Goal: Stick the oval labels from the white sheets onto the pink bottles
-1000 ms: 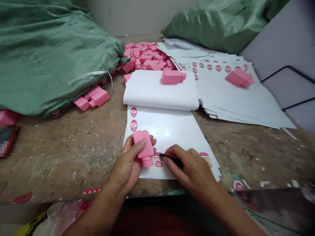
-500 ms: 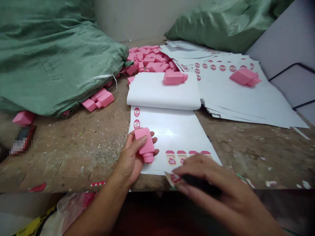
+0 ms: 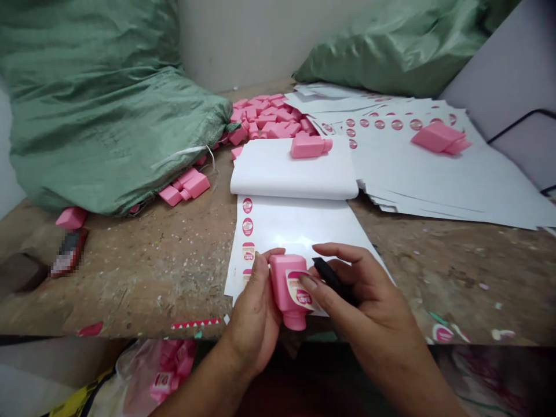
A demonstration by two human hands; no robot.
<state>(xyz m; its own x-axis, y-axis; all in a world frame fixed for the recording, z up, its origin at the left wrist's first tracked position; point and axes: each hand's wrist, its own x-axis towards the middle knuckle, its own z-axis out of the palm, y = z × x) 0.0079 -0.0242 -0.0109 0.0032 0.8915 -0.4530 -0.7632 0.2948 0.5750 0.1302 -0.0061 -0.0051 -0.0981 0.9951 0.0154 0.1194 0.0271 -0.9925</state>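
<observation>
My left hand [image 3: 256,313] is wrapped round a small pink bottle [image 3: 284,289], neck pointing down toward me. A pink and cream sticker [image 3: 299,289] lies on the bottle's face, and the thumb of my right hand [image 3: 369,301] presses on it. That same hand also grips a thin black tool [image 3: 332,278]. Both hands hover over the near edge of a white sticker sheet [image 3: 295,229] with a few stickers down its left side.
A pile of pink bottles [image 3: 269,116] lies at the back by a big green sack [image 3: 99,116]. More sticker sheets [image 3: 425,168] spread to the right, with single bottles [image 3: 441,138] on them. A second green sack [image 3: 391,40] sits behind. A bag of labelled bottles [image 3: 160,370] hangs below the table edge.
My right hand lifted a sticker off the sheet, carried it toward me, then laid it on the bottle. My left hand turned the bottle's face up and drew it nearer.
</observation>
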